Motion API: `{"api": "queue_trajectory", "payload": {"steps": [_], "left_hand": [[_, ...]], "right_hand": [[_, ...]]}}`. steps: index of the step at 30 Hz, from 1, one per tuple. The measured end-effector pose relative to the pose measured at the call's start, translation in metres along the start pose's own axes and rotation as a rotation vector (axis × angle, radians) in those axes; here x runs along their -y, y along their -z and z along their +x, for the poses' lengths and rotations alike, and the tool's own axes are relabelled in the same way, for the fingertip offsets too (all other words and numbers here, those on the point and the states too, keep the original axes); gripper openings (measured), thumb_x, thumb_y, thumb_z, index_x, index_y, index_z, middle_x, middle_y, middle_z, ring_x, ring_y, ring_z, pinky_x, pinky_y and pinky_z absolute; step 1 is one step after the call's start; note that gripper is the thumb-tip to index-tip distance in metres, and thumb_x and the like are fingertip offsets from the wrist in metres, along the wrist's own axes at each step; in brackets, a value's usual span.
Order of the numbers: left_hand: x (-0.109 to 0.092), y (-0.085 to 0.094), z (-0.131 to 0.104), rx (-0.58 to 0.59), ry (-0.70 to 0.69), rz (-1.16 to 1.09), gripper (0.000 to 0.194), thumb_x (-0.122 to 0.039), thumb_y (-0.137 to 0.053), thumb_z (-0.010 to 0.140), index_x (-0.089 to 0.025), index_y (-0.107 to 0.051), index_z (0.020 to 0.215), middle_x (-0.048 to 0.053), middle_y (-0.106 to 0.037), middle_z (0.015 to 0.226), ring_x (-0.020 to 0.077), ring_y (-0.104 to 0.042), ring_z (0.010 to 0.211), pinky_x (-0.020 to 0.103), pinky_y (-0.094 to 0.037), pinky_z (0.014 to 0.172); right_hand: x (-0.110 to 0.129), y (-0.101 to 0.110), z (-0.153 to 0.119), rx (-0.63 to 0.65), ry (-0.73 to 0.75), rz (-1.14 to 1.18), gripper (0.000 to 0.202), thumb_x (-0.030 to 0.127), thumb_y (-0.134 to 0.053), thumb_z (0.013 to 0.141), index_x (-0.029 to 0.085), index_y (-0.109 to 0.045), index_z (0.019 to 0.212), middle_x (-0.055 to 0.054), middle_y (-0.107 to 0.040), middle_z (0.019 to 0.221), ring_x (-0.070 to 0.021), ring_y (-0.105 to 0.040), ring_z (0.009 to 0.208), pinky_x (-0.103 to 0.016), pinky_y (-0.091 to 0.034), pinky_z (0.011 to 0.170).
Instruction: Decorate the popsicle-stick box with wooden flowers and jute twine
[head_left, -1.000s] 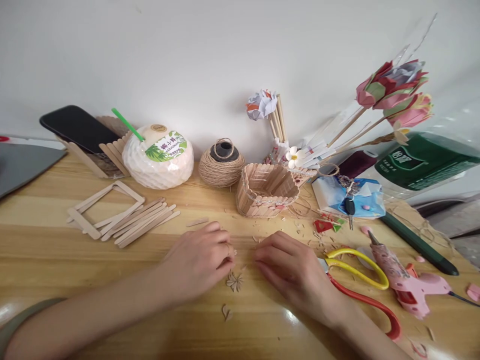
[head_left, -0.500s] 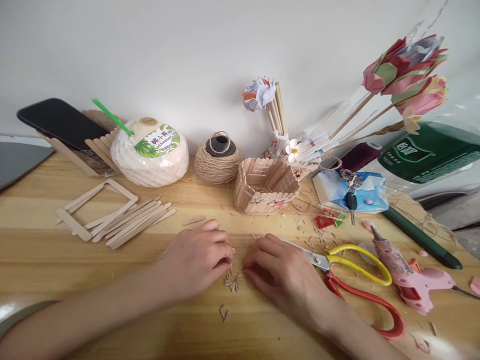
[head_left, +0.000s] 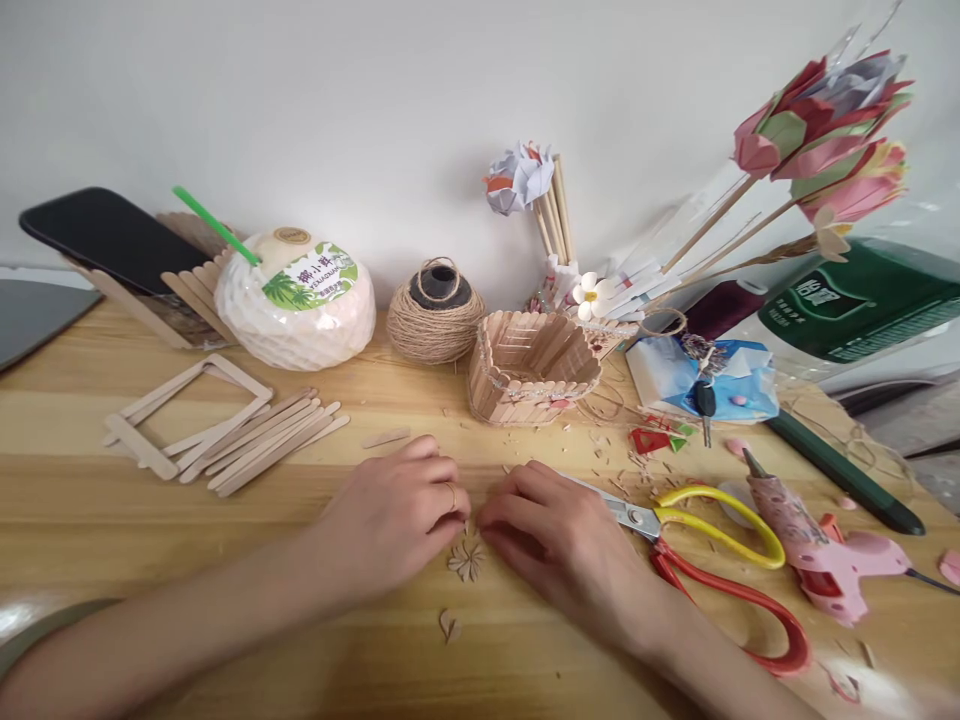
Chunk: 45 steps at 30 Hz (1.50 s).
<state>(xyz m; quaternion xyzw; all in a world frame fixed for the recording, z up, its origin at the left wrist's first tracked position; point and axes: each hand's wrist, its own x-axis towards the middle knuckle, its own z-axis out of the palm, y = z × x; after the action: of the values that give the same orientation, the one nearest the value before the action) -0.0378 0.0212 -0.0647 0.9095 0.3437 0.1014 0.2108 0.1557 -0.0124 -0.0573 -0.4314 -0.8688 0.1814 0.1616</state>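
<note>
Just beyond a small flower of thin wooden petals (head_left: 466,560) on the table, my left hand (head_left: 412,505) is closed, fingertips pinched together. A ring is on one of its fingers. Close by on the other side, my right hand (head_left: 551,530) is closed too, its fingers curled toward the left hand with a narrow gap between them. Whatever the fingertips hold is hidden or too small to make out. A loose pair of wooden petals (head_left: 449,626) lies nearer to me. Scissors with a yellow and a red handle (head_left: 731,575) rest beside my right hand.
Wooden craft sticks (head_left: 274,445) and a stick frame (head_left: 187,415) lie at left. Along the back stand a wrapped coconut (head_left: 300,320), a twine roll (head_left: 435,325) and a stick basket (head_left: 517,385). A pink glue gun (head_left: 832,560) lies right, among wood scraps.
My right hand has shifted slightly left, closer to my left hand. The view has moved slightly; the flower and petals stay in place.
</note>
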Motion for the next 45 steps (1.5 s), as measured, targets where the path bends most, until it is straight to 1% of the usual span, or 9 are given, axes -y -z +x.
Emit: {"api": "queue_trajectory", "payload": {"steps": [6,11,16,23,27,31,36,40,45], "left_hand": [[-0.001,-0.001,-0.001,-0.016,0.009,-0.016,0.017,-0.020,-0.052,0.087,-0.018,-0.065,0.076,0.000,-0.062,0.075,0.0168,-0.048,0.080,0.029,-0.036,0.069],[-0.001,-0.001,-0.002,-0.028,0.017,-0.025,0.015,-0.020,-0.053,0.086,-0.018,-0.065,0.077,0.000,-0.063,0.077,0.0172,-0.048,0.081,0.030,-0.037,0.070],[-0.002,-0.001,-0.001,-0.037,0.019,-0.025,0.015,-0.019,-0.053,0.086,-0.018,-0.065,0.077,0.000,-0.062,0.077,0.0172,-0.048,0.081,0.030,-0.037,0.070],[-0.001,-0.003,-0.002,-0.060,0.000,-0.008,0.017,-0.018,-0.052,0.087,-0.017,-0.065,0.076,0.001,-0.061,0.076,0.0174,-0.047,0.080,0.030,-0.036,0.068],[0.000,-0.002,-0.002,-0.076,-0.004,0.001,0.016,-0.018,-0.053,0.086,-0.017,-0.065,0.076,0.000,-0.061,0.076,0.0173,-0.047,0.080,0.030,-0.036,0.068],[0.000,-0.002,-0.002,-0.079,-0.016,0.009,0.017,-0.018,-0.052,0.086,-0.017,-0.066,0.076,0.001,-0.061,0.075,0.0174,-0.047,0.079,0.030,-0.037,0.068],[-0.001,-0.001,-0.002,-0.100,-0.016,0.025,0.018,-0.018,-0.052,0.086,-0.018,-0.066,0.075,0.001,-0.062,0.074,0.0173,-0.048,0.079,0.030,-0.037,0.068],[-0.001,0.000,-0.003,-0.090,-0.007,0.031,0.018,-0.019,-0.052,0.087,-0.018,-0.067,0.077,0.001,-0.063,0.075,0.0173,-0.048,0.080,0.029,-0.038,0.069],[-0.001,0.000,-0.004,-0.085,-0.002,0.034,0.018,-0.020,-0.052,0.087,-0.018,-0.066,0.077,0.001,-0.062,0.075,0.0174,-0.048,0.079,0.030,-0.037,0.069]], "right_hand": [[0.000,0.001,0.000,-0.027,-0.064,-0.032,0.012,0.016,-0.055,0.083,0.017,-0.061,0.073,-0.002,-0.058,0.074,-0.0142,-0.052,0.071,-0.024,-0.041,0.061],[0.001,0.003,-0.002,-0.033,-0.085,0.000,0.011,0.016,-0.053,0.083,0.017,-0.061,0.076,-0.004,-0.058,0.076,-0.0157,-0.053,0.073,-0.026,-0.043,0.062],[0.002,-0.002,0.000,-0.041,-0.096,-0.032,0.009,0.015,-0.055,0.082,0.017,-0.062,0.076,-0.003,-0.059,0.076,-0.0150,-0.053,0.072,-0.025,-0.043,0.062],[-0.001,-0.010,0.000,-0.079,0.005,-0.160,0.014,0.015,-0.053,0.084,0.016,-0.060,0.072,-0.003,-0.058,0.072,-0.0151,-0.052,0.068,-0.026,-0.041,0.059],[0.001,-0.008,-0.001,-0.058,-0.020,-0.157,0.011,0.017,-0.053,0.083,0.016,-0.058,0.074,-0.004,-0.058,0.075,-0.0154,-0.052,0.068,-0.026,-0.042,0.059],[0.003,-0.006,0.000,-0.023,-0.020,-0.158,0.014,0.018,-0.051,0.087,0.016,-0.058,0.075,-0.004,-0.058,0.076,-0.0152,-0.053,0.070,-0.026,-0.043,0.061],[0.003,-0.011,0.000,-0.060,0.022,-0.212,0.018,0.017,-0.049,0.088,0.017,-0.058,0.072,-0.003,-0.057,0.074,-0.0149,-0.052,0.067,-0.026,-0.042,0.059],[0.001,-0.013,0.000,-0.086,-0.030,-0.159,0.020,0.018,-0.046,0.089,0.016,-0.059,0.074,-0.004,-0.058,0.074,-0.0143,-0.054,0.067,-0.025,-0.043,0.060],[0.002,-0.012,0.001,-0.071,-0.078,-0.138,0.019,0.015,-0.046,0.088,0.016,-0.061,0.076,-0.005,-0.058,0.076,-0.0154,-0.055,0.070,-0.026,-0.044,0.062]]}}
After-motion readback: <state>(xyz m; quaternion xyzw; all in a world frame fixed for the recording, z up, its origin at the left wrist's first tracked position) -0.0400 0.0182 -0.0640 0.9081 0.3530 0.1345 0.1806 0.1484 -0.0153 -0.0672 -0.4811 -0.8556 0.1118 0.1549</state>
